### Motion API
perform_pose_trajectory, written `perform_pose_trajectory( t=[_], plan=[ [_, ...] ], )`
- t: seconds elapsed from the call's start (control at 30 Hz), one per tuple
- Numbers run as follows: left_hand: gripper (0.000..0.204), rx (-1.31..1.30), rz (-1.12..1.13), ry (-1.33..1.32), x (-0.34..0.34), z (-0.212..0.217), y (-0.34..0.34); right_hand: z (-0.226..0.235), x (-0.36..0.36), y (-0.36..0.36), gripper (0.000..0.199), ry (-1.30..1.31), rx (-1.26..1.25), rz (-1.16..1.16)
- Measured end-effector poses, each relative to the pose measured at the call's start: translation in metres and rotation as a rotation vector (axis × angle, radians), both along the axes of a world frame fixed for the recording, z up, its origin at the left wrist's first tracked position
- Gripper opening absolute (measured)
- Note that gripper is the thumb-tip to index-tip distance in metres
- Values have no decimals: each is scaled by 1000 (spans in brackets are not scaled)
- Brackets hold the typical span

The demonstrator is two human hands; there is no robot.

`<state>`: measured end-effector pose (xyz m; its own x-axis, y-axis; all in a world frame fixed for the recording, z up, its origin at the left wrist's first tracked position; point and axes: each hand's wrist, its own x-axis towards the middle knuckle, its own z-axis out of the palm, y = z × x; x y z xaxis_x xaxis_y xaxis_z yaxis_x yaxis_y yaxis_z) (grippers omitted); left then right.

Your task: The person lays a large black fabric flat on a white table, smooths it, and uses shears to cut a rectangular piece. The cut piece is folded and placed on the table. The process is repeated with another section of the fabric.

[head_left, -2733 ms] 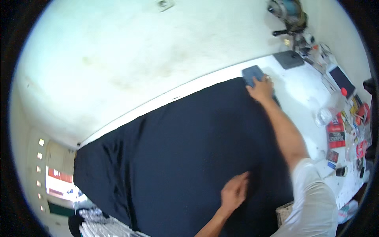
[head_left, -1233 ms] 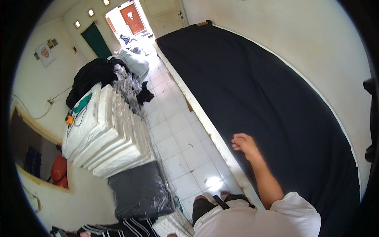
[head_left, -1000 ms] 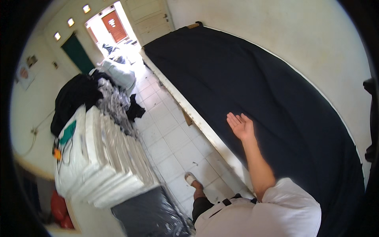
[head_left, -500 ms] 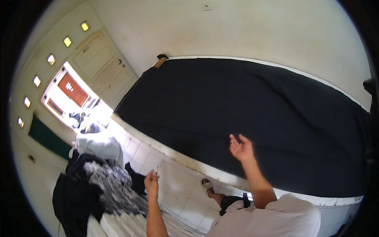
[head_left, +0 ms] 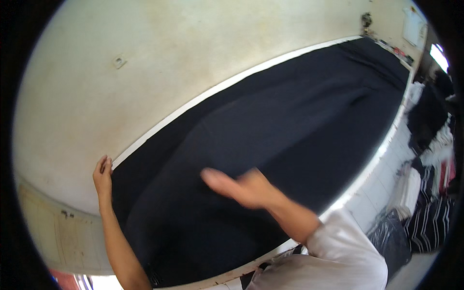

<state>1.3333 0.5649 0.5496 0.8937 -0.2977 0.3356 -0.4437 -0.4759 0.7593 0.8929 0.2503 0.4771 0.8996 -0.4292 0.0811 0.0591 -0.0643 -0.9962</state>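
A broad sheet of black cloth (head_left: 270, 130) covers a long table with a pale rim, with shallow ripples and raised folds toward its far right. My left hand (head_left: 102, 178) is raised by the cloth's left edge, in front of the wall. Its fingers are loosely bent and a little apart, with nothing visible in them. Over the middle of the cloth is my right hand (head_left: 237, 187), blurred by motion. It looks stretched out and empty; whether it touches the cloth I cannot tell.
The table's white edge (head_left: 169, 121) runs along a pale wall with a socket (head_left: 119, 62). Small items lie at the far right end. On the tiled floor to the right are a dark plastic bag (head_left: 392, 237), striped black fabric (head_left: 430, 224) and other piled cloth. A door (head_left: 67, 232) stands lower left.
My view has swung right, from the doorway to the table's far end. My left hand has gone from above the floor to the cloth's left edge; the right remains over the cloth, now blurred.
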Motion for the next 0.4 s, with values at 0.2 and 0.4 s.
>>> perform_pose_trajectory(
  t=[0.2,0.4],
  plan=[
    [50,529,-141,-325,186,-161,-44,-172,-184,165,41,580,600,-964],
    [70,1190,-261,234,220,-283,-49,-213,-178,236,22,43,780,-1430]
  ],
)
